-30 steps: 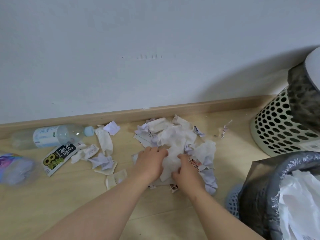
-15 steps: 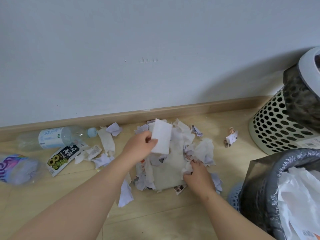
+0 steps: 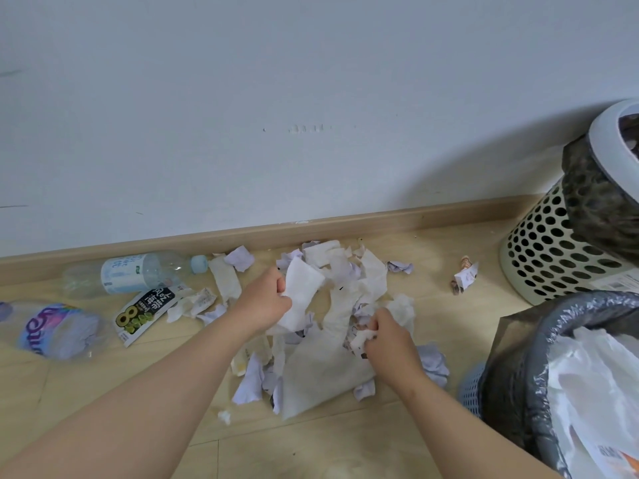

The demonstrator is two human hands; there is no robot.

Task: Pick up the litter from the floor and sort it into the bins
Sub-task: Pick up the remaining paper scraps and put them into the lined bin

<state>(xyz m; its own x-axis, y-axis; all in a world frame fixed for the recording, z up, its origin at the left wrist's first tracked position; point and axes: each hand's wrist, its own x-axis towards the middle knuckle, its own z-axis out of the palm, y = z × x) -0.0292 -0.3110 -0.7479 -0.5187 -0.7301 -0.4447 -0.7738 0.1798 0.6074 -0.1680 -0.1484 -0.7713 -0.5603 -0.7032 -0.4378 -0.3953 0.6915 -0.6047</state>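
Clear bottle [image 3: 138, 273] along the baseboard [image 3: 415, 216]

The paper scraps [image 3: 321, 368] I grip are white and pale lilac. The wrapper [image 3: 145, 311] is black with white characters and a yellow-green 8. The clear bottle [image 3: 138, 274] has a pale blue cap [image 3: 199, 264]; the second bottle [image 3: 48, 330] shows purple and pink. The cream bin [image 3: 546, 250] is dotted with round holes; the blue basket [image 3: 472, 388] wears a grey liner [image 3: 532, 357].

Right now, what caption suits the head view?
Left hand and right hand grip paper scraps on the floor, bins nearby.
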